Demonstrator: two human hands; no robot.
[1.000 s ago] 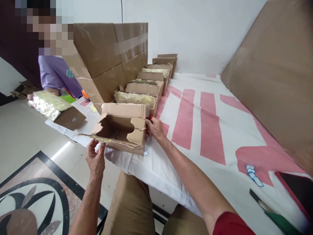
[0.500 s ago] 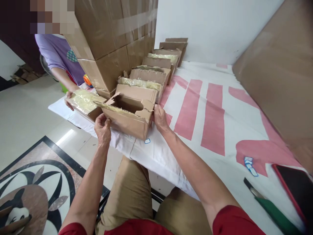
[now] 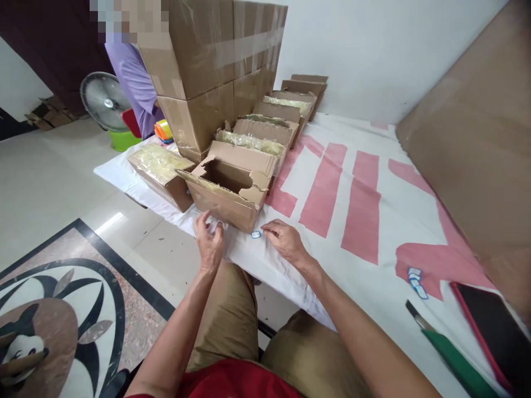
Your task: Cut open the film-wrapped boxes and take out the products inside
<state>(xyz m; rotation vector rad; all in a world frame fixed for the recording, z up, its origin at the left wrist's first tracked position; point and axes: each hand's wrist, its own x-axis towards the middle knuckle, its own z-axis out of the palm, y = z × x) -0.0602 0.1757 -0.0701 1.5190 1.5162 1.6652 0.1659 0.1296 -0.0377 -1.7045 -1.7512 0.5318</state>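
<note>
An open cardboard box (image 3: 224, 204) with torn top edges stands near the table's front edge, in front of a row of similar boxes. Just below its front face, my left hand (image 3: 209, 243) is open, thumb and fingers apart, holding nothing. My right hand (image 3: 286, 240) reaches in from the right beside the box's near corner. Its fingers point at a small blue-edged sticker (image 3: 256, 235) on the cloth, with a narrow gap between them; nothing shows in that hand. To the left lies a closed box (image 3: 160, 171) topped with yellowish tape.
Stacked cartons (image 3: 207, 83) rise behind the boxes. A utility knife (image 3: 452, 351) with green handle, a phone (image 3: 489, 331) and several blue-edged stickers (image 3: 417, 283) lie at right. A large cardboard sheet (image 3: 468, 149) leans there. A person in a purple sleeve (image 3: 135, 83) and a fan (image 3: 105, 102) are beyond.
Both my hands have let go of the open box and drawn back toward me, the right one down to the sticker. The other person's hand has left the taped box.
</note>
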